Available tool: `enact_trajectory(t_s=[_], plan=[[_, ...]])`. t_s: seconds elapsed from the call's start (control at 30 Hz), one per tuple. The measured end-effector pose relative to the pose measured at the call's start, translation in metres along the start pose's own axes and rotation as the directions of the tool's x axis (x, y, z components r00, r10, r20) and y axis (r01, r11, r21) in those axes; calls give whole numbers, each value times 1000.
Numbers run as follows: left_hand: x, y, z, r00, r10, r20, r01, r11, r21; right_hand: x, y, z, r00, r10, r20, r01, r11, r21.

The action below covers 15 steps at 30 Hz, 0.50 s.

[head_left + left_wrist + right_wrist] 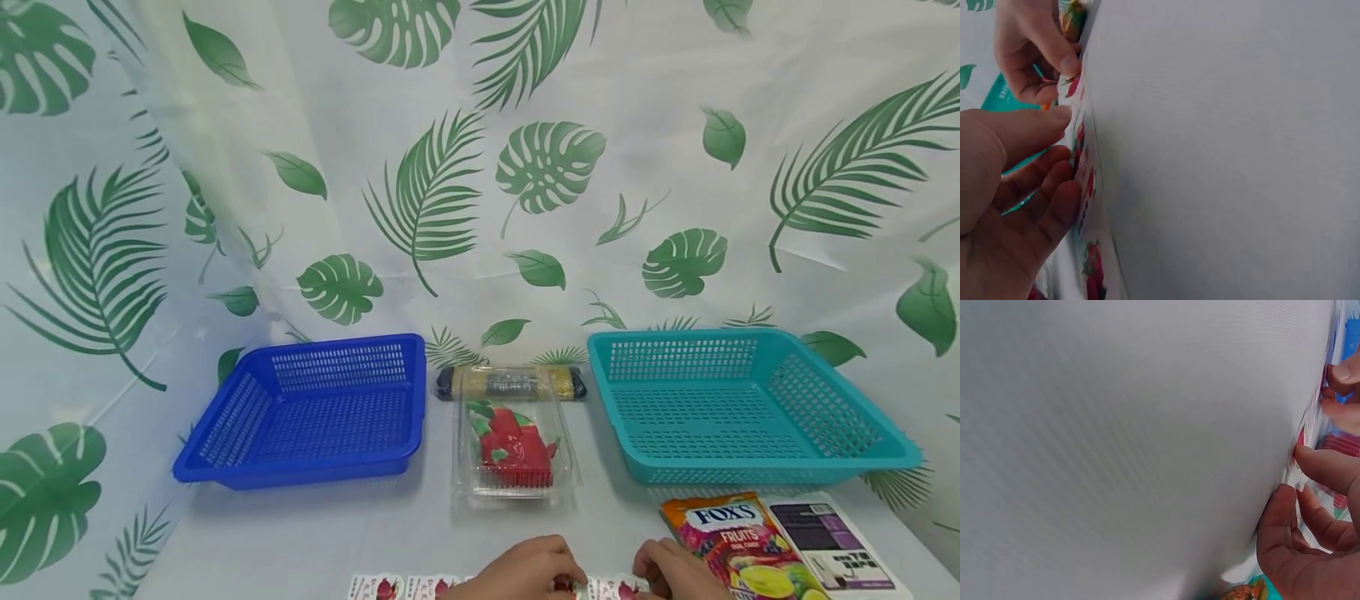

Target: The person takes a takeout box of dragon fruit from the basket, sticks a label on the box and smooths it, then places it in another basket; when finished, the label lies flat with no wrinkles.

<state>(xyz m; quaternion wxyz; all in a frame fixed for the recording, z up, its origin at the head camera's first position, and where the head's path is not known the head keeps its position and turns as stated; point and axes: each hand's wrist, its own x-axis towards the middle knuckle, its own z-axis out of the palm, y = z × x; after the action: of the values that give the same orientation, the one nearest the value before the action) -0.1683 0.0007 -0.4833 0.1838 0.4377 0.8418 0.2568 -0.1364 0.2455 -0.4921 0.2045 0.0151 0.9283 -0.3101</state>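
Note:
A white strip of dragon fruit stickers [386,587] lies along the near part of the table. My left hand [521,571] is over its right half, pinching the strip between thumb and fingers. In the left wrist view, the left thumb [1054,117] is at the strip's edge and the other fingers are against it. My right hand [678,571] holds the strip's right end, its thumb [1319,464] on the printed side. Just beyond the hands stands a clear plastic clamshell box [467,479] with a red and green dragon fruit [513,442] showing through it.
A blue basket [300,471] stands at the back left, a teal basket [750,471] at the back right. Behind the box lies a yellow and black wrapped roll [510,383]. A Fox's candy bag [738,537] and a white and purple packet [832,542] lie beside my right hand.

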Motion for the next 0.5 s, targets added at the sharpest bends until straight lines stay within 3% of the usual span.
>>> enact_trajectory(t_s=[0.2, 0.4, 0.5], plan=[[10, 2, 5, 989, -143, -31, 135, 976, -172, 2, 1, 0, 1000, 15, -20, -15, 1000, 21], [12, 4, 4, 976, -218, -17, 203, 931, -305, 6, 3, -1, 998, 59, 1, -59, 996, 67], [12, 3, 3, 975, -222, -10, 206, 918, -339, 5, 3, -2, 998, 54, -6, -54, 997, 54]])
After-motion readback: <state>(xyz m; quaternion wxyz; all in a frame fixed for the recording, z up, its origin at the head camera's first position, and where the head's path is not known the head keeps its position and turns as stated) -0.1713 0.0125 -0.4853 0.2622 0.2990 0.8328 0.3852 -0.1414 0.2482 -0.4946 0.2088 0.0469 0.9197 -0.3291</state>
